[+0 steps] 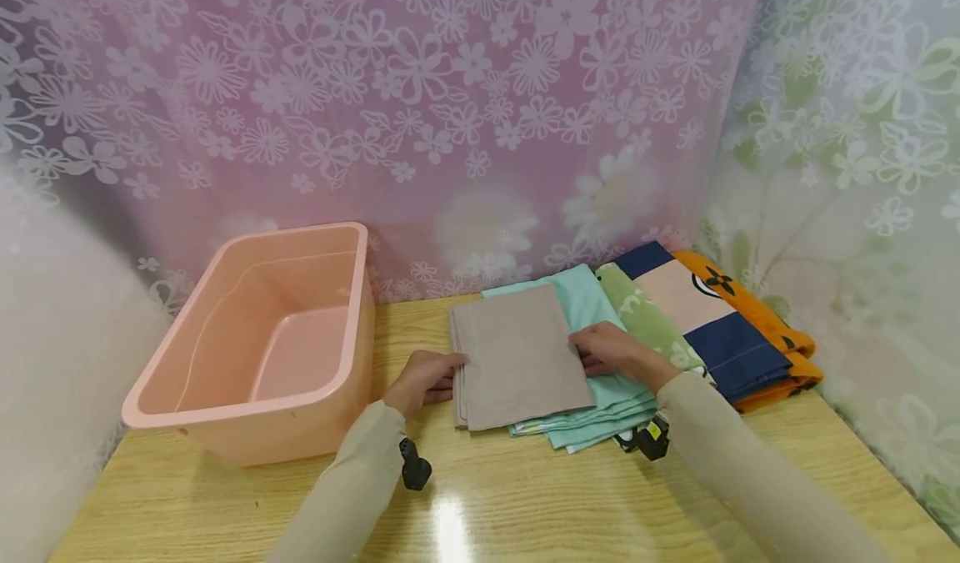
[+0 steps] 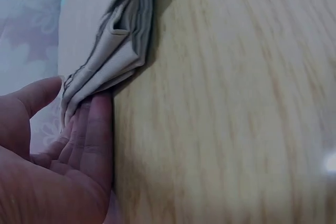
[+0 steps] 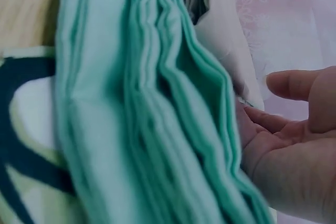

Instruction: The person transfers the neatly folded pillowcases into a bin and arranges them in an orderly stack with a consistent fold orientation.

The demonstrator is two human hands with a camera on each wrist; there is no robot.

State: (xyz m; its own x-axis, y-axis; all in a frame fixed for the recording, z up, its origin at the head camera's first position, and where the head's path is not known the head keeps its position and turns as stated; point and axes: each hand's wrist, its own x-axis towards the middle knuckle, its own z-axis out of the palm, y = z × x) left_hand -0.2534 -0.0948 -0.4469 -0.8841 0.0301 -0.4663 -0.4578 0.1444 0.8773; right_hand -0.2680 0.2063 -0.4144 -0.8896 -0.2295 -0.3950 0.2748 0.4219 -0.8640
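Note:
A folded grey-beige cloth [image 1: 517, 354] lies partly on top of a folded mint-green cloth [image 1: 588, 292]. At its left edge my left hand [image 1: 426, 379] has its fingers tucked under the folds and its thumb at the top. The left wrist view shows those fingers [image 2: 97, 140] beneath the layered beige edge [image 2: 110, 51]. My right hand [image 1: 615, 351] holds the opposite edge, above the mint cloth. In the right wrist view the right thumb [image 3: 291, 85] is beside the beige cloth, its fingers going under; the mint folds [image 3: 152, 98] hide part of the hand.
A pink plastic tub [image 1: 352, 379] stands on the wooden table [image 1: 510, 505] to the left. At right lie a green patterned cloth [image 1: 645, 317], a navy and pink cloth [image 1: 738, 350] and an orange one [image 1: 780, 329]. Flowered curtains [image 1: 450, 129] hang behind and beside the table.

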